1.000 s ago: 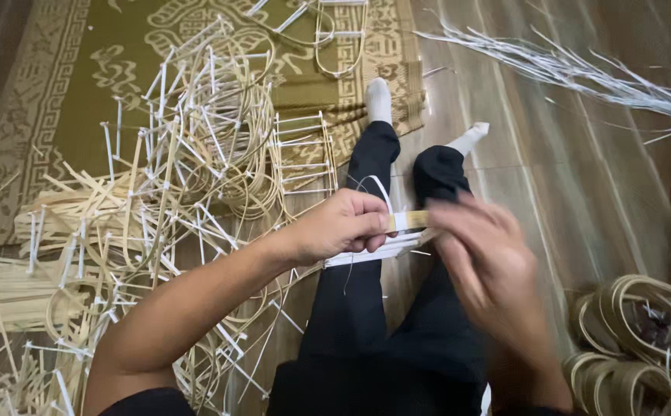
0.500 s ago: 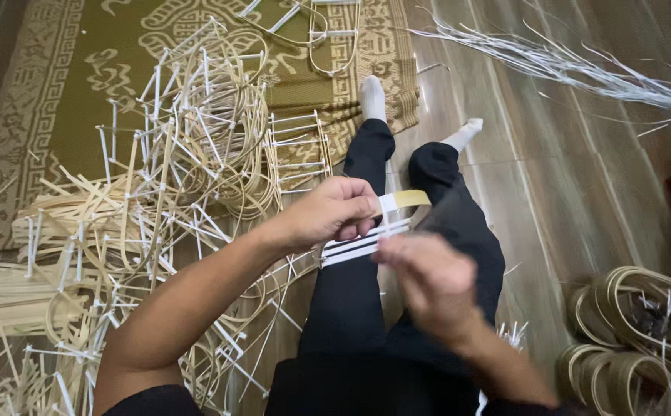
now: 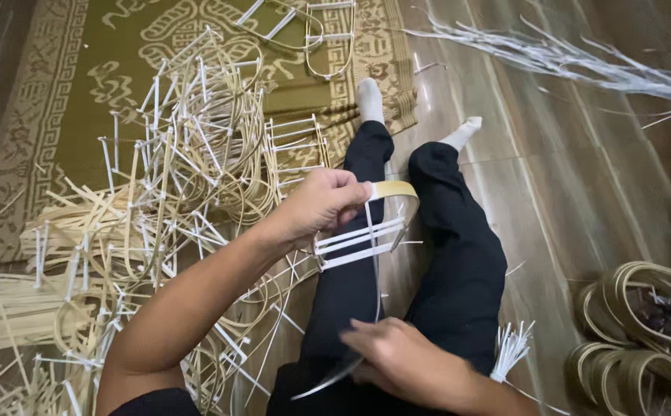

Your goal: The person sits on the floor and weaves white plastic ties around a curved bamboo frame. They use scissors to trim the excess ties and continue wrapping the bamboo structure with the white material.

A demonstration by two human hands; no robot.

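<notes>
Wooden plank floor with an olive patterned rug at left, person seated, legs in black trousers stretched out. Left hand closed around a small bent cane frame with pale cross-strips, held above the knees. Right hand low by the lap, fingers pinching a thin pale strip that runs up to the frame. Heap of finished frames left, coiled cane rings right, loose white strips far right.
</notes>
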